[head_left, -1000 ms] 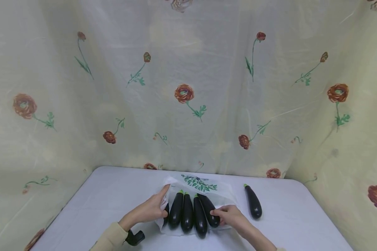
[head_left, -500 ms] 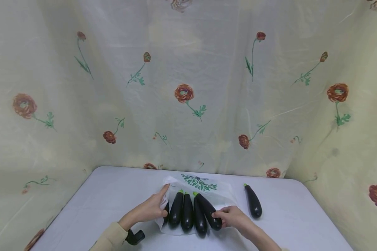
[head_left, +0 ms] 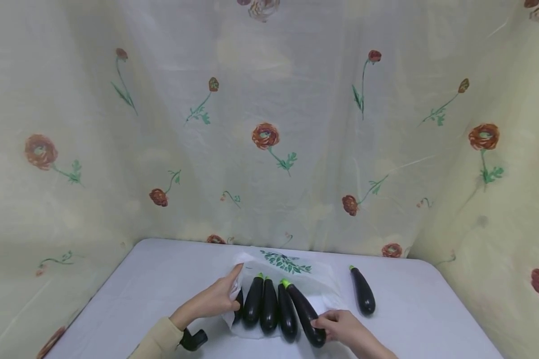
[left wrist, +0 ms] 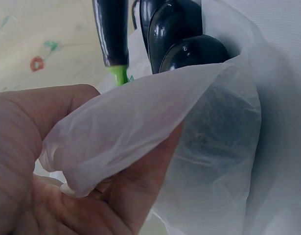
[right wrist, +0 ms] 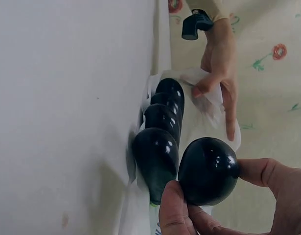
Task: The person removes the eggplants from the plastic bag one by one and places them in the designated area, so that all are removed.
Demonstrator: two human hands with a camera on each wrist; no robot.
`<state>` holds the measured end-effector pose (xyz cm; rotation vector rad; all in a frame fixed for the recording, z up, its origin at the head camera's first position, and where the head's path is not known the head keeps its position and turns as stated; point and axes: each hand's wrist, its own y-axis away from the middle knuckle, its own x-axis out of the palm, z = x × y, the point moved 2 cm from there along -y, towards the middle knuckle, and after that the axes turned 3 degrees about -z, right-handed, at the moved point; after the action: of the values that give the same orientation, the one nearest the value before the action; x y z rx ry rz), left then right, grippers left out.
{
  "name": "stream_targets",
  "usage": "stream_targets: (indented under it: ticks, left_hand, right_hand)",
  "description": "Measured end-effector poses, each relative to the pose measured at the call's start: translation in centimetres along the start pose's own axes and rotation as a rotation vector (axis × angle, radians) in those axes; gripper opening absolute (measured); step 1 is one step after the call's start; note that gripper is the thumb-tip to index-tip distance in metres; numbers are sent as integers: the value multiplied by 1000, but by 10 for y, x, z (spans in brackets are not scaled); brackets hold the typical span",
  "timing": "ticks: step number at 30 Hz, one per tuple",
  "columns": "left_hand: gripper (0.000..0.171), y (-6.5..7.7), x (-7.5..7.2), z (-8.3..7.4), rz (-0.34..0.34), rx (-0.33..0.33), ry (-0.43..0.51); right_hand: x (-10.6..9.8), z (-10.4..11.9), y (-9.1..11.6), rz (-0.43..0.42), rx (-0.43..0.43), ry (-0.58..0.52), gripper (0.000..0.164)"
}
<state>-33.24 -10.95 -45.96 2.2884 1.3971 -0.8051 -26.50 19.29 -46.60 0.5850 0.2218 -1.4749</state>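
My left hand (head_left: 215,298) holds up the left side of the mouth of a white plastic bag (head_left: 325,276) printed with green leaves; in the left wrist view the thin film (left wrist: 126,127) is bunched between thumb and fingers. Several dark eggplants (head_left: 253,304) lie side by side in the bag, their round ends toward me. With thumb and fingertips, my right hand (head_left: 348,330) pinches the round end of the rightmost eggplant (head_left: 306,311). That one slants, its green stem pointing into the bag. The right wrist view shows its round end (right wrist: 209,171) raised beside the row.
A single eggplant (head_left: 363,291) lies on the white table (head_left: 413,309) right of the bag. Behind the table hangs a flower-printed curtain (head_left: 310,189). A black device (head_left: 193,340) is strapped at my left wrist.
My right hand has drawn the rightmost eggplant toward me and to the right, apart from its neighbour; more of its green stem shows. My left hand keeps its hold on the bag.
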Motion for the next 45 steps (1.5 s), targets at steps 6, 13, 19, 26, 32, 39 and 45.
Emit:
stream_targets:
  ticks: [6, 13, 19, 26, 32, 39, 45]
  left_hand:
    - [101, 2, -1, 0, -5, 2, -2]
    - [102, 1, 0, 1, -10, -6, -8]
    - [102, 0, 0, 0, -10, -13, -18]
    - [102, 0, 1, 1, -7, -4, -28]
    - [102, 0, 2, 2, -10, 7, -28]
    - [101, 0, 2, 2, -4, 1, -24]
    - [101, -1, 2, 3, -6, 4, -29]
  right_hand:
    - [-10, -7, 8, 52, -42, 74, 34]
    - [-15, -12, 12, 45, 0, 159, 36]
    - [-20, -17, 15, 51, -45, 138, 37]
    - [-26, -14, 13, 22, -76, 179, 38]
    - [-27, -13, 11, -26, -26, 164, 37]
    - [-31, -11, 10, -88, 14, 69, 39]
    - [-37, -9, 10, -82, 7, 25, 44]
